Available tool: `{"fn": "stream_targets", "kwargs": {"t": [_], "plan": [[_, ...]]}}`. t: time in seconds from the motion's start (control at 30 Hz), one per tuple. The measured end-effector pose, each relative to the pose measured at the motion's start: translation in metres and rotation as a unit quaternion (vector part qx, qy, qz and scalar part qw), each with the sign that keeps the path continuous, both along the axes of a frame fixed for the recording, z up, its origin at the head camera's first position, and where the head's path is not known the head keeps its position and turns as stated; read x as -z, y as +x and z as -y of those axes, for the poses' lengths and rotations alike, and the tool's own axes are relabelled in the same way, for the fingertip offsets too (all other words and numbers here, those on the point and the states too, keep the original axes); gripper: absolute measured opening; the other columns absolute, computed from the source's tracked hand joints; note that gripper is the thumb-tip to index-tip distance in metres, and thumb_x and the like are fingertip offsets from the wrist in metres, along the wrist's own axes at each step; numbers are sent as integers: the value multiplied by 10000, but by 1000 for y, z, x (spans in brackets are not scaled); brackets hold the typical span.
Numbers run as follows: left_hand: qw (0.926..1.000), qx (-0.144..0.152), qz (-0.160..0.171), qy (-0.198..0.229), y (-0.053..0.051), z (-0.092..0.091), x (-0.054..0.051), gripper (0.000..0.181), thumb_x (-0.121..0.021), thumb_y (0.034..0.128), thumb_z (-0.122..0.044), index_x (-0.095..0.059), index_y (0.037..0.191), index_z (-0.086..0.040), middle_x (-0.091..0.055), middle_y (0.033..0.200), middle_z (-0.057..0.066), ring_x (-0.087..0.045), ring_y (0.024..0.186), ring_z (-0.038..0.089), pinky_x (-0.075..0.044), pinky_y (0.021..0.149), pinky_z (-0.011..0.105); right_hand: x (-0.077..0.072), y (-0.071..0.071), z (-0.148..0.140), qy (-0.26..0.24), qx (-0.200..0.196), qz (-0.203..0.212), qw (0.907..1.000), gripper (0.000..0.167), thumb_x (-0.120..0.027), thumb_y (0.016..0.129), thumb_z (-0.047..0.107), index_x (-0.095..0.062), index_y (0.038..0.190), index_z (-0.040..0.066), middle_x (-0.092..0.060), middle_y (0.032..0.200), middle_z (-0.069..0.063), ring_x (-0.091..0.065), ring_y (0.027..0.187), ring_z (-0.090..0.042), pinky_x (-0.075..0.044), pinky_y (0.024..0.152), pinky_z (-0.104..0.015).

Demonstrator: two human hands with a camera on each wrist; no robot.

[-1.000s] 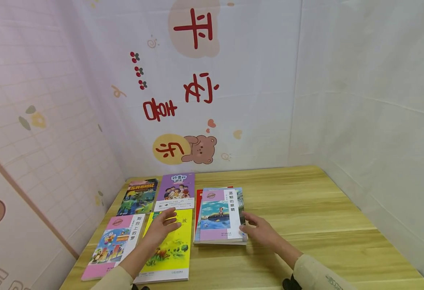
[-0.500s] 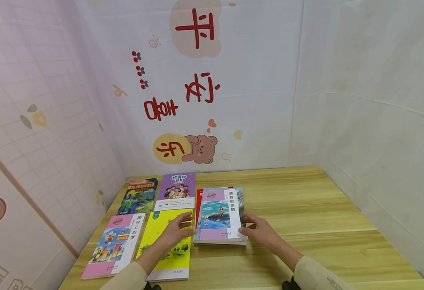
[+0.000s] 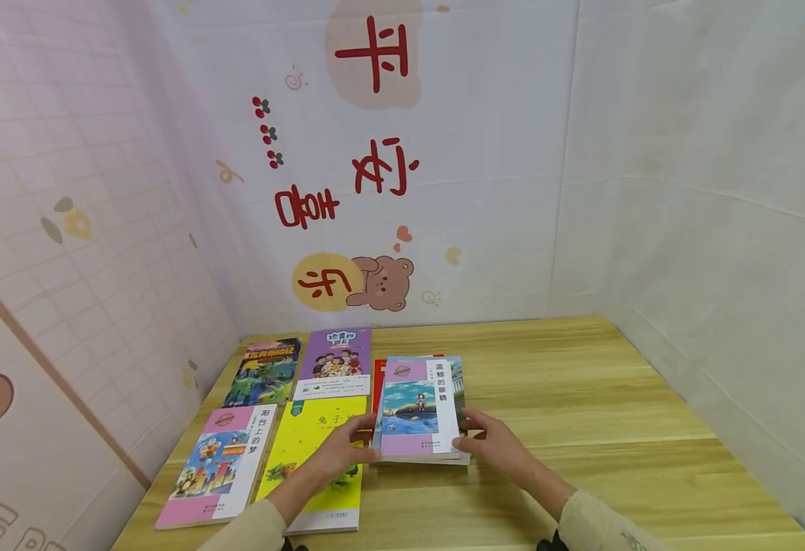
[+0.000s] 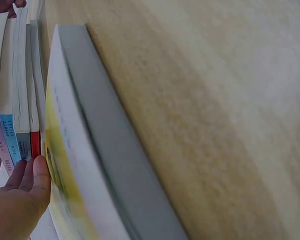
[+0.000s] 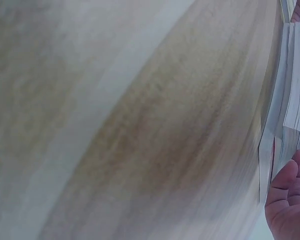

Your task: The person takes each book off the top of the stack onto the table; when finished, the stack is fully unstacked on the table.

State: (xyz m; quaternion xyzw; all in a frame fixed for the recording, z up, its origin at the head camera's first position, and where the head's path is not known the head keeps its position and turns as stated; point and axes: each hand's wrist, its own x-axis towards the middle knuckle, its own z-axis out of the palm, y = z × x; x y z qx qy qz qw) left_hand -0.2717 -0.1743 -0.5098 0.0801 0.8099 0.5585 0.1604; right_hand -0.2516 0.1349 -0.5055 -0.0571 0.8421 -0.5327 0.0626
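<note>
A stack of several books [image 3: 411, 409] lies flat near the table's middle, a pink-and-white paperback with a seaside picture on top. Lower down, a red book [image 3: 379, 373] peeks out at the left and back. My left hand [image 3: 339, 450] is at the stack's left side; in the left wrist view its fingertips [image 4: 40, 167] meet the coloured spines [image 4: 9, 137]. Against the opposite side rests my right hand [image 3: 493, 444], thumb by the front right corner. The right wrist view has its fingers [image 5: 285, 175] beside the page edges [image 5: 291, 100]. Neither hand curls round the stack.
Left of the stack lies a yellow book [image 3: 299, 440], partly under my left forearm. Beyond it are a purple book [image 3: 337, 363], a dark green book [image 3: 265, 371] and a pink-and-white book [image 3: 210, 463]. Printed cloth walls [image 3: 485, 191] enclose the wooden table [image 3: 581, 398].
My left hand has moved right and slightly down, from over the yellow book to the stack's left side. The right hand has stayed at the right side. The books look unmoved.
</note>
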Motion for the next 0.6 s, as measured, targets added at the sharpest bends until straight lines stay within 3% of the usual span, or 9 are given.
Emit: {"fn": "stream_targets", "kwargs": {"t": [0.27,0.6], "plan": [[9995,-123,-196,-234,0,-7,2,796,-837,796,-253,-455,1479,-103,-505,1417,130,-482,1244,342,-392,1059,553,1,1,0,-42,69,-82,9999,691,-769,870,215,-463,1438,-31,-628,1221,-148,-595,939,-241,-511,816,-399],[9953,-402,-476,-746,1,-19,6,854,-862,758,-355,-464,1474,-113,-541,1323,102,-500,1102,276,-458,949,476,5,-2,2,-168,155,-73,9997,631,-753,888,234,-502,1417,-1,-622,1253,-181,-614,952,-239,-508,807,-387]]}}
